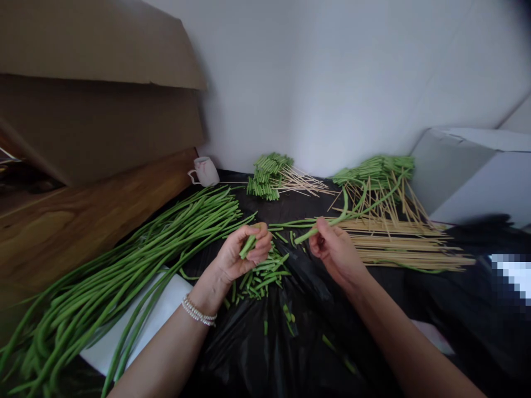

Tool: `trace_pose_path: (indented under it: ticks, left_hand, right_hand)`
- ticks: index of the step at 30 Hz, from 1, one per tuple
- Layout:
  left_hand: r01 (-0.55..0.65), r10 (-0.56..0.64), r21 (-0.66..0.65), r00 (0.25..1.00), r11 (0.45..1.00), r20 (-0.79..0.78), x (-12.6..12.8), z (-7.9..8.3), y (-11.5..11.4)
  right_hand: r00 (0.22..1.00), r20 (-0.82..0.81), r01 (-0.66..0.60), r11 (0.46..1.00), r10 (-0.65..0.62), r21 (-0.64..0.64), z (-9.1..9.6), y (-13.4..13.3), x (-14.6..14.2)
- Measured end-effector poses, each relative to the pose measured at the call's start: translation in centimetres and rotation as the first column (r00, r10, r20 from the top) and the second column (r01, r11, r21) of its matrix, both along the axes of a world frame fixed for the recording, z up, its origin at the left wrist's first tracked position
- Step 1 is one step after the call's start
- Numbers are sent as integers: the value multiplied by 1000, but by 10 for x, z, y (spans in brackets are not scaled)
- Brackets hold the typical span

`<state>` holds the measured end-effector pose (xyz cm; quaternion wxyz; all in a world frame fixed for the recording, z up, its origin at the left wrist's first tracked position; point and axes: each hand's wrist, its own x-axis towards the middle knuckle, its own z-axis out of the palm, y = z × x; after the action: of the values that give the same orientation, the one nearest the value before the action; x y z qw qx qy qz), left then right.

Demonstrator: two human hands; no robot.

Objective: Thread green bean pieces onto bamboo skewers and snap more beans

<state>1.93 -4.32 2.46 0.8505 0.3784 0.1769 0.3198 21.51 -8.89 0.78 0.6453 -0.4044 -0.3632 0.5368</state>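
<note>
My left hand (246, 250), with a beaded bracelet (198, 312) at the wrist, is closed around short cut pieces of green bean (248, 246). Between the thumb and fingers of my right hand (329, 246) is a long green bean (344, 218), its near end pointing left and the rest curving up to the right. Below my hands lies a loose heap of cut bean pieces (265, 276) on black plastic (249, 342). To the left spreads a big bunch of long beans (166, 254).
Skewered bean pieces (271, 171) are stacked at the back, with another stack (379, 170) further right. Bare wooden skewers (398, 243) lie at right. A mug (205, 171), a cardboard box (103, 121) and a white box (473, 171) border the work surface.
</note>
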Motion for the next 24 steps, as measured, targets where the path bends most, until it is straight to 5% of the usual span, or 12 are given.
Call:
trace_pose_path:
  ticks: [8, 13, 24]
  left_hand:
    - [27, 58, 260, 948, 965, -312, 7, -3, -6]
    - [86, 90, 351, 885, 932, -456, 10, -7, -8]
    - [87, 56, 277, 880, 957, -472, 7, -2, -8]
  right_hand:
    - [948, 310, -94, 994, 74, 51, -5, -6, -12]
    - [921, 371, -150, 987, 118, 56, -5, -7, -14]
    - [992, -24, -123, 992, 124, 28, 1, -5, -3]
